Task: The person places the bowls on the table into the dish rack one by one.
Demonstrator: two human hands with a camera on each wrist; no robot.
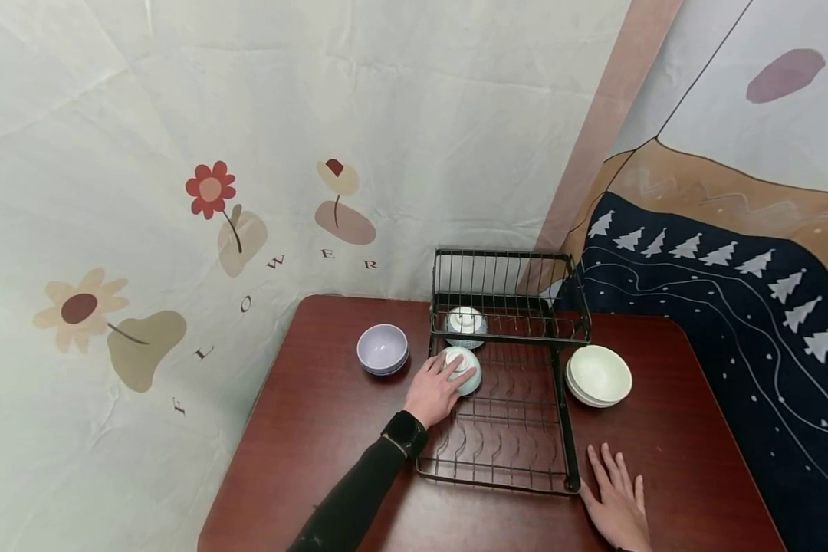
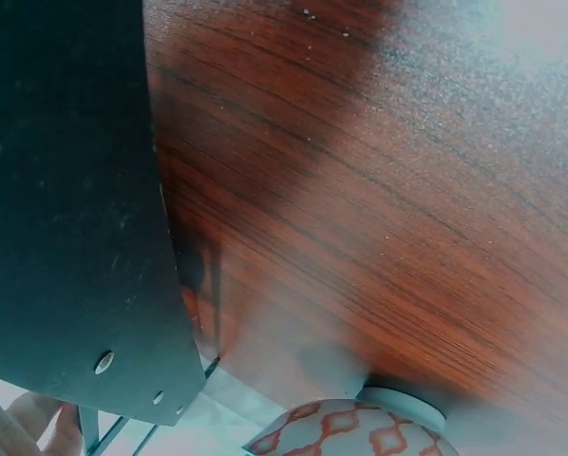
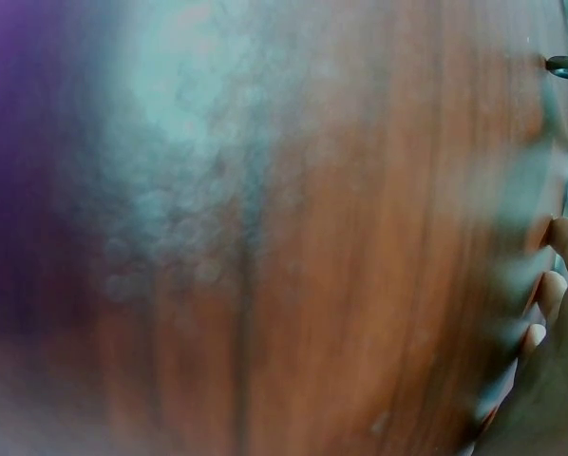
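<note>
Right hand (image 1: 617, 498) flat on counter (image 1: 317, 429), fingers straight, beside rack (image 1: 500, 399).
Left hand (image 1: 436, 389) fingers curl over upturned bowl (image 1: 464, 368) at rack's left edge; risk: bowl slipping off wires, knocking patterned bowl (image 1: 465, 325) behind.

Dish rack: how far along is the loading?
One upturned bowl already sits in the dish rack. The left hand grips a second upturned bowl there. A lavender bowl and stacked white bowls remain on the table. The right hand rests flat.
</note>
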